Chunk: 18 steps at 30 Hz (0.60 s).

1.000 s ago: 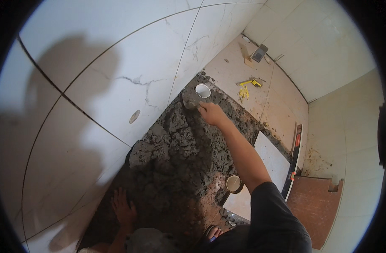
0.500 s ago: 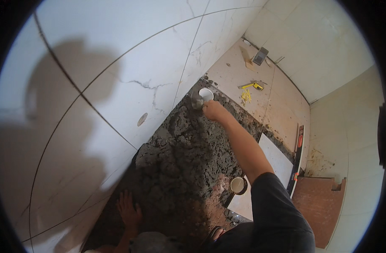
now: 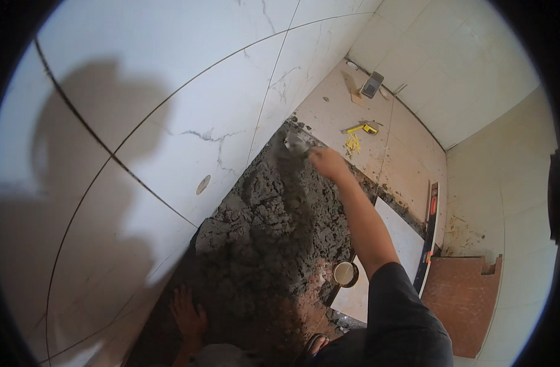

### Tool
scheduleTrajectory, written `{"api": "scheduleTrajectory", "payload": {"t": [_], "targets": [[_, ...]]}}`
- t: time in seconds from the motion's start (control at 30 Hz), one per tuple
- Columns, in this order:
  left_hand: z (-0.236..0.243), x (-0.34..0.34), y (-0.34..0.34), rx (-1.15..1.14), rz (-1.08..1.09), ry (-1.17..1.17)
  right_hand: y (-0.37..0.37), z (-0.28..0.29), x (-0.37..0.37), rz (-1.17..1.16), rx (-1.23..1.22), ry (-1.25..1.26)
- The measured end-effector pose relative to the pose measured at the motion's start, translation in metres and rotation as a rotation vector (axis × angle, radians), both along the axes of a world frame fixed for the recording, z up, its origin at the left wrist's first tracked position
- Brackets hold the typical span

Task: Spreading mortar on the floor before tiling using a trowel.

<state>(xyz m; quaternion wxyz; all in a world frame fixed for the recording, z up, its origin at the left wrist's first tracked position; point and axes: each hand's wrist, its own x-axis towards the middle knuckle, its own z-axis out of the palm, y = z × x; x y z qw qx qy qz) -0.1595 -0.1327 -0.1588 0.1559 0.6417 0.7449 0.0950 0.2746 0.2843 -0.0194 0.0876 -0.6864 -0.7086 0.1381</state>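
A plain, charcoal-black short sleeve (image 3: 405, 309), lightly creased, showed between four and five o'clock; a dark, open-toed sandal (image 3: 315, 337) sat just before six.

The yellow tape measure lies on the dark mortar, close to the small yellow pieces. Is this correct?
Not quite: the head view shows the yellow tape measure on the pale floor tiles, not the dark mortar. It does lie close to the small yellow pieces.

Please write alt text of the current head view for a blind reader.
A person's right hand holds a blurred tool over dark, lumpy mortar beside a marbled wall; the left hand is spread at lower left. A yellow tape measure lies beyond.
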Motion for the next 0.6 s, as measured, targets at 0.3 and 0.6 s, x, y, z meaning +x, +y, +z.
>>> {"api": "scheduleTrajectory", "payload": {"t": [0.3,0.6], "targets": [[-0.014,0.001,0.006,-0.006,-0.027,-0.029,0.068,-0.070,0.061,-0.250,0.174,-0.300],[-0.004,-0.002,0.001,-0.050,-0.008,-0.011,0.059,-0.048,0.013,-0.212,0.194,-0.227]]}}
